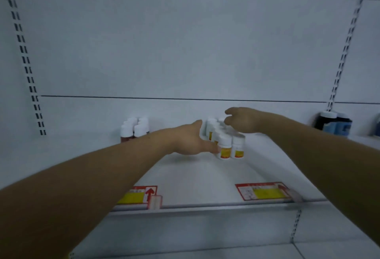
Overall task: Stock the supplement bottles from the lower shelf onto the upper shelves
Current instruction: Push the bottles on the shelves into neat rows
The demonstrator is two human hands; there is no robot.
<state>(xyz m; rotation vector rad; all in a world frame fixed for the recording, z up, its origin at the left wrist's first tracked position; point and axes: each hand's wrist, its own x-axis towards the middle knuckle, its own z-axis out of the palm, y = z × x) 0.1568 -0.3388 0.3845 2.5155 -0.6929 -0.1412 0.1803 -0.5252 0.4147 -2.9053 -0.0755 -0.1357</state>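
Left hand (pixel 191 141) flat against the bottles (pixel 226 145), right hand (pixel 244 122) loosely curled, empty; I should push evenly, avoiding toppling.

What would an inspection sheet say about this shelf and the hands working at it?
Surface: white metal shelf, with a rail along its front edge.
Job's things: white plastic bottles with yellow-and-red labels, upright in a tight cluster; white-capped brown bottles, a separate group to the left, near the back.
Clutter: red-and-yellow shelf tags on the front rail; dark white-capped jar at far right.
Grippers: left hand, fingers straight, touching the cluster's left side; right hand, fingers curled over the rear bottles, grip unclear.
Cables: nothing seen.
Surroundings: white back panel with slotted uprights on both sides.
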